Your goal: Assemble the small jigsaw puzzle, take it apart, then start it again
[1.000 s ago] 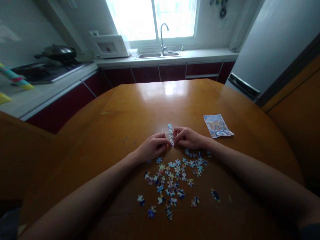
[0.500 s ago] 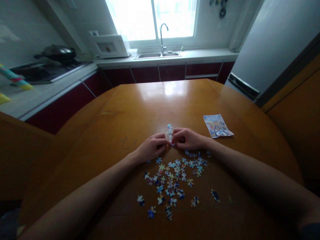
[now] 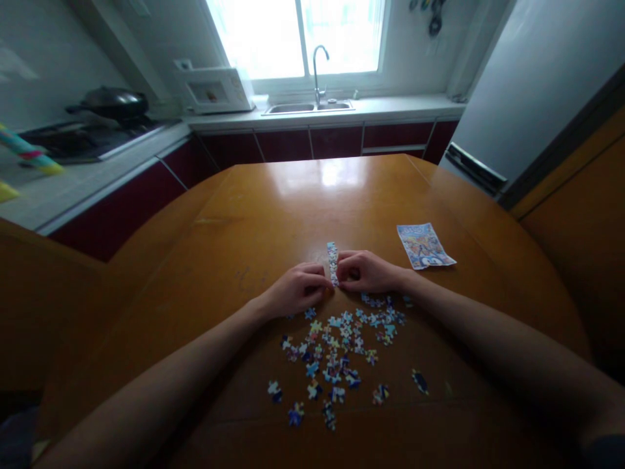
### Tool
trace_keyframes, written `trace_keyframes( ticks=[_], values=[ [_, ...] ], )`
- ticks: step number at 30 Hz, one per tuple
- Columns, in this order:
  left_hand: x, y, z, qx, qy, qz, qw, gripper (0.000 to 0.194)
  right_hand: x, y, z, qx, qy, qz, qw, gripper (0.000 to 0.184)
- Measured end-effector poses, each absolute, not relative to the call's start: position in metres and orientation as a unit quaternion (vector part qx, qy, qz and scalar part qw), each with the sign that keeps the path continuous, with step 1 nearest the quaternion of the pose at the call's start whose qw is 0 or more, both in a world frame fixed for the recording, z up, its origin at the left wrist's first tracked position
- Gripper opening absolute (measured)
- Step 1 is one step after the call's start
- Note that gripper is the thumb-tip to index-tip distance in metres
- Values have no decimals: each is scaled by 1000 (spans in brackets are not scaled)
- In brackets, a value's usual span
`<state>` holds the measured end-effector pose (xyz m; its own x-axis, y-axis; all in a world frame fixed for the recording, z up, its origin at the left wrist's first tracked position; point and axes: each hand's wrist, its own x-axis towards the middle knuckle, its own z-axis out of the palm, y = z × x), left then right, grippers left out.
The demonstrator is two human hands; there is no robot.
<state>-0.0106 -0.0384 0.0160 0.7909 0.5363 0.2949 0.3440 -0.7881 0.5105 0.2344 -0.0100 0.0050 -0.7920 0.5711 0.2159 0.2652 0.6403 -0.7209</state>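
Observation:
A narrow strip of joined jigsaw puzzle pieces (image 3: pixel 333 257) lies flat on the wooden table, running away from me. My left hand (image 3: pixel 303 286) rests at its left side, fingers curled, with the fingertips against the strip's near end. From the right, my right hand (image 3: pixel 365 271) has its fingers bent and closed against the same end. Whether a single piece is pinched between the fingers is too small to tell. Closer to me, many loose puzzle pieces (image 3: pixel 336 345) lie scattered, some touching or overlapping.
A creased picture sheet (image 3: pixel 426 246) lies right of my hands. The wooden table (image 3: pixel 273 208) has rounded sides. Beyond it are a sink (image 3: pixel 293 109) with a tap, a white microwave (image 3: pixel 215 90), a pan (image 3: pixel 114 104) on the stove and a grey fridge (image 3: pixel 532 85).
My fingertips have parted slightly at the strip's near end, so more of that end shows. The loose pieces and the picture sheet stay where they were.

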Motion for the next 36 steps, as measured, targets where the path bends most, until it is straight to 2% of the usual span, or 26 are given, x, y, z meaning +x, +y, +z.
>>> trace_keyframes(
  ticks=[18,25,36],
  values=[
    [-10,-38,13,908,249,237,239,22,233,-8,5,-228,-866,371,246,4],
    [-11,-37,11,888,269,270,258,24,234,-3,6,-249,-836,406,274,23],
    [-9,-38,11,895,272,251,248,22,235,-1,4,-253,-834,409,271,24]
  ],
)
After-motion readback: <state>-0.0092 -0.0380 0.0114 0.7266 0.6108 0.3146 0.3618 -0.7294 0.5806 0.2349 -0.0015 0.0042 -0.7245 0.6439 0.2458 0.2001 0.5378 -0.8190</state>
